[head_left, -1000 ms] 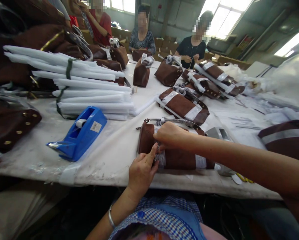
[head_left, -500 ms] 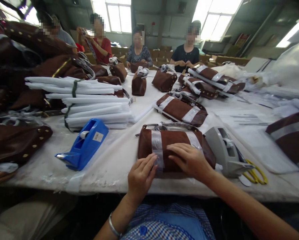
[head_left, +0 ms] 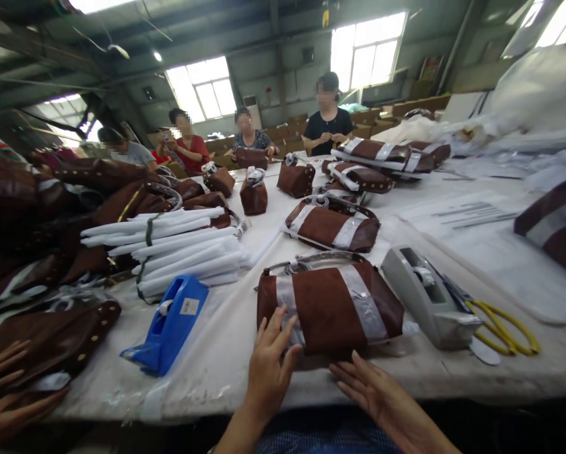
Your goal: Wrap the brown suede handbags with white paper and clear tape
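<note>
A brown handbag (head_left: 323, 309) lies on its side in front of me, with two shiny plastic strips wrapped around it. My left hand (head_left: 272, 359) rests its spread fingertips on the left strip (head_left: 288, 309). Near the bag's front edge, at the table's rim, is my right hand (head_left: 377, 391), fingers stretched out and nothing in it. The right strip (head_left: 363, 299) lies uncovered. Along the bag's far side runs its wrapped handle (head_left: 325, 257). A grey tape dispenser (head_left: 427, 296) stands just right of the bag, and a blue tape dispenser (head_left: 172, 325) is farther left.
Yellow-handled scissors (head_left: 505, 328) lie beside the grey dispenser. White rolls (head_left: 183, 252) tied in a bundle sit behind the blue one. More brown bags (head_left: 333, 224) cover the table's far part. A co-worker's hand (head_left: 13, 391) touches a bag (head_left: 46, 340) at left. Several people sit opposite.
My right hand has come off the bag's top and moved down to its front edge. My left hand stays at the left strip, fingers now more spread. A co-worker's hand has appeared at left.
</note>
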`<state>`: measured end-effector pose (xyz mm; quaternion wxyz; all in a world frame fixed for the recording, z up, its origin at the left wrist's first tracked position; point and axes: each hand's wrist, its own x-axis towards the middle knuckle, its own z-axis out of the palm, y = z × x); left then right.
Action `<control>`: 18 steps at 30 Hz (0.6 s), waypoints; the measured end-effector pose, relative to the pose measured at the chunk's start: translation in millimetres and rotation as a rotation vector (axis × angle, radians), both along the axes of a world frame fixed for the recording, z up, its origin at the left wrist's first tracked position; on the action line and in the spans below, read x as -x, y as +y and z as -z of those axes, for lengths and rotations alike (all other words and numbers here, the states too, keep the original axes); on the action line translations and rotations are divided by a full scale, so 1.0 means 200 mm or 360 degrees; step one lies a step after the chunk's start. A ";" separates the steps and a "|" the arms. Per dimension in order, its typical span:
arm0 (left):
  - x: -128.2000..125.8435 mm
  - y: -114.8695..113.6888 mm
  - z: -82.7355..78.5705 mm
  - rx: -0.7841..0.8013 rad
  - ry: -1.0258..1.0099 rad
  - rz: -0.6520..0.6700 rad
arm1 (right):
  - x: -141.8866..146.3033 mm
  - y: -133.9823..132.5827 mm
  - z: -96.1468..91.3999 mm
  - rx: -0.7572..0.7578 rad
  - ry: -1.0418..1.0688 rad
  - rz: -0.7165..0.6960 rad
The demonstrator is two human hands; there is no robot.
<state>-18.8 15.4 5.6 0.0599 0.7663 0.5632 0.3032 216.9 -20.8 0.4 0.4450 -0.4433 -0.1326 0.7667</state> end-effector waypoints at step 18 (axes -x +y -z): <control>0.02 -0.23 -0.05 0.0094 -0.1066 -0.0502 | 0.13 0.01 0.00 -0.0008 0.0425 0.0222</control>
